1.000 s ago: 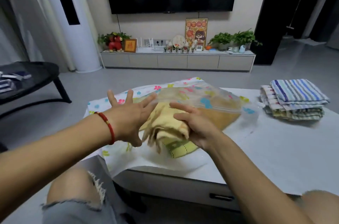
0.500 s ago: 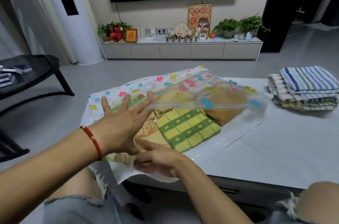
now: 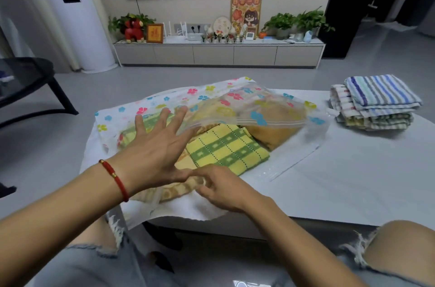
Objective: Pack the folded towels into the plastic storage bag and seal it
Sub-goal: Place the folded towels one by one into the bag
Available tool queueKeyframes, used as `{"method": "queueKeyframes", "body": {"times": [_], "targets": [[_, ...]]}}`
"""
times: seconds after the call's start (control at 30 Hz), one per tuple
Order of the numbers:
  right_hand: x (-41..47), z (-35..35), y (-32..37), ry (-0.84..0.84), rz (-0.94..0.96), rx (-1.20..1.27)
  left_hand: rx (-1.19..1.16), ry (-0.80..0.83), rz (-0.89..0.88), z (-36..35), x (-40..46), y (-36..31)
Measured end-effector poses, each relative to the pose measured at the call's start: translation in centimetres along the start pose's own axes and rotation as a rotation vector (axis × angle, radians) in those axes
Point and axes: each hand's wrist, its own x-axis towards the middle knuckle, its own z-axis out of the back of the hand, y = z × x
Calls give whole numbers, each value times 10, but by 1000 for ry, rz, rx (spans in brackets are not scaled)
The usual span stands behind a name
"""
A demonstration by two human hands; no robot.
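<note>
Item, packing about half done: I am spreading my left hand [image 3: 155,152], fingers splayed and gripping nothing, under the raised top sheet of the flowered plastic storage bag [image 3: 247,108] on the white table [image 3: 353,181]. My right hand [image 3: 223,189] is pinching the patterned yellow towel [image 3: 174,189] at the mouth. The green-checked towel [image 3: 226,149] is lying half inside. The striped towel stack [image 3: 374,103] is waiting well apart; the seal is not yet closed.

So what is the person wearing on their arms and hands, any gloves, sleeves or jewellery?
No gloves and no sleeves in view: both forearms are bare to the frame edge. The left hand has a thin red cord bracelet at the wrist, with a small gold bead on it. The right hand and its wrist carry nothing that shows: no ring, watch or band.
</note>
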Motion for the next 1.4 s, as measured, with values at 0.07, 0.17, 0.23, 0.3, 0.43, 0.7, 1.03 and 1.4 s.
{"method": "queueKeyframes", "body": {"times": [0.07, 0.17, 0.23, 0.3, 0.43, 0.7, 1.03, 1.4], "targets": [[-25, 33, -22, -27, -70, 41, -2, -96, -32, -1, 18, -15], [-62, 83, -63, -112, -232, 83, 0, -163, -98, 1, 52, -38], [-84, 116, -95, -236, -355, 122, 20, -182, -116, 1, 78, -54], [-92, 136, -120, -352, -482, 179, 41, -173, -145, 6, 90, -60], [-119, 190, -199, -624, -690, 148, 83, -162, -231, 10, 143, -94], [-104, 273, -299, -969, -866, -208, 75, -167, -217, 9, 196, -100], [-68, 350, -383, -890, -1103, -263, -8, -220, -155, 30, 245, -107], [-81, 375, -366, -879, -815, 133, -20, -265, -161, 25, 240, -106]]}}
